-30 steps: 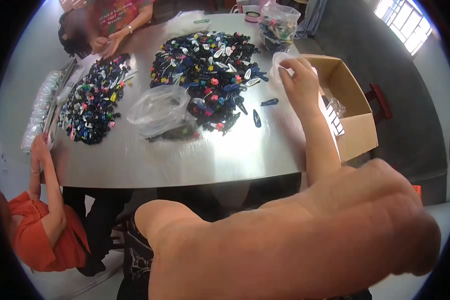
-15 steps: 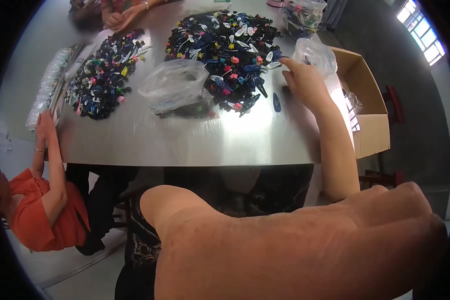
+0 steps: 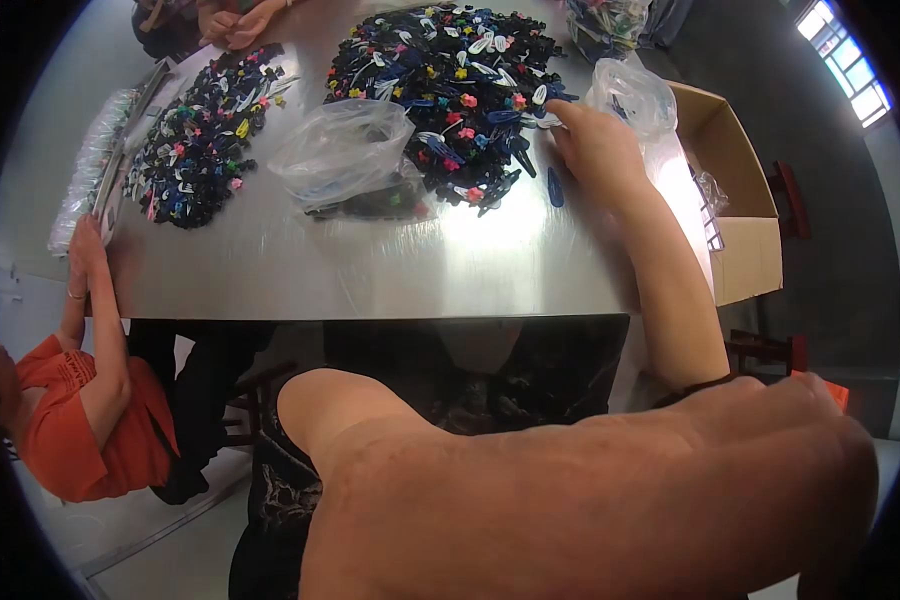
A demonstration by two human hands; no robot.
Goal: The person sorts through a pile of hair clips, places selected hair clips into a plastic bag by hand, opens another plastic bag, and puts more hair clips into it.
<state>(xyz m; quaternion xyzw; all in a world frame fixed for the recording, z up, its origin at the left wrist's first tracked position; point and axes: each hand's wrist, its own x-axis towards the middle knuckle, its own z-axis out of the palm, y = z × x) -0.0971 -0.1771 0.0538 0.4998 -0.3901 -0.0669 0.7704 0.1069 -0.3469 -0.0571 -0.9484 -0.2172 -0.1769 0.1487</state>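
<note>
My right hand (image 3: 600, 145) reaches over the right edge of a large pile of hair clips (image 3: 455, 75) on the metal table. Its index finger is stretched out above a pale snap hair clip (image 3: 547, 120), with the thumb apart below; no clip shows lifted. The pile mixes black, navy and white clips, some with pink, red or yellow flowers. A navy snap clip (image 3: 555, 187) lies alone near my wrist. My left hand (image 3: 770, 440) is bent across the foreground close to the camera, its back towards me and its fingers hidden.
An open clear bag (image 3: 340, 150) stands before the pile, another bag (image 3: 630, 95) right of my hand. A second clip pile (image 3: 195, 145) lies left. A cardboard box (image 3: 750, 250) adjoins the table's right side. One person in orange (image 3: 70, 420) sits left; another person's hands (image 3: 240, 25) rest at the far edge.
My right hand has moved slightly left, its index finger now over the pale clip. The view has shifted a little. My left hand stays close to the camera.
</note>
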